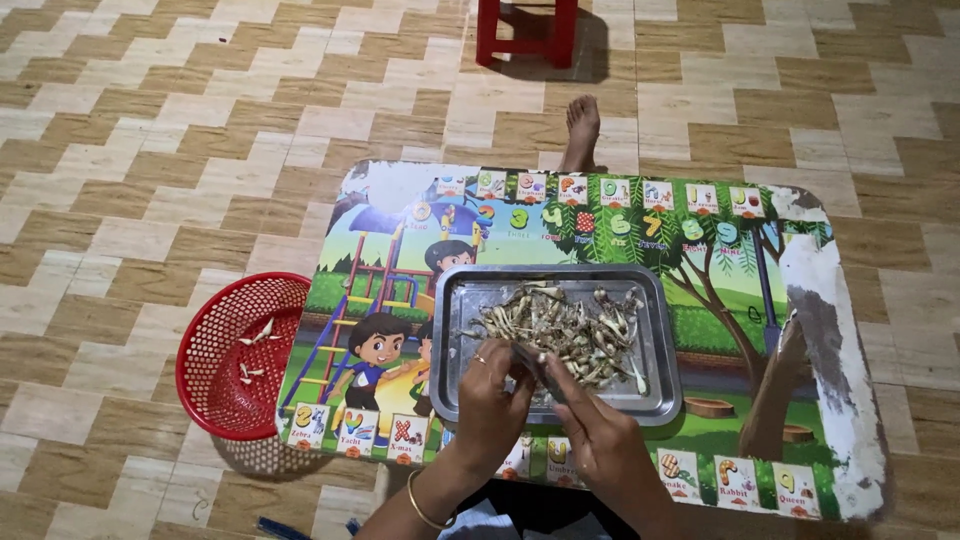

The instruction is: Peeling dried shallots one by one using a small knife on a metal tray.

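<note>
Both hands over near edge of rectangular steel tray (450, 400) at table's near edge. Left hand (492, 392) and right hand (598, 435) pinch 1 small dried fish (530, 362) between them; pale dried-fish pile (565, 325) just beyond fingertips.

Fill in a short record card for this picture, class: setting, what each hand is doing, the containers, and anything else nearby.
Setting: low picture-printed table on a tiled floor
Left hand: over the near edge of the metal tray, fingers among the small dried fish; a bangle on the wrist
Right hand: beside the left, pinching something dark; what it is cannot be told
Tray contents: a pile of the fish
Basket: red plastic basket on the floor left of the table, a few pale scraps inside
Other: a bare foot beyond the table; red stool behind it
</note>
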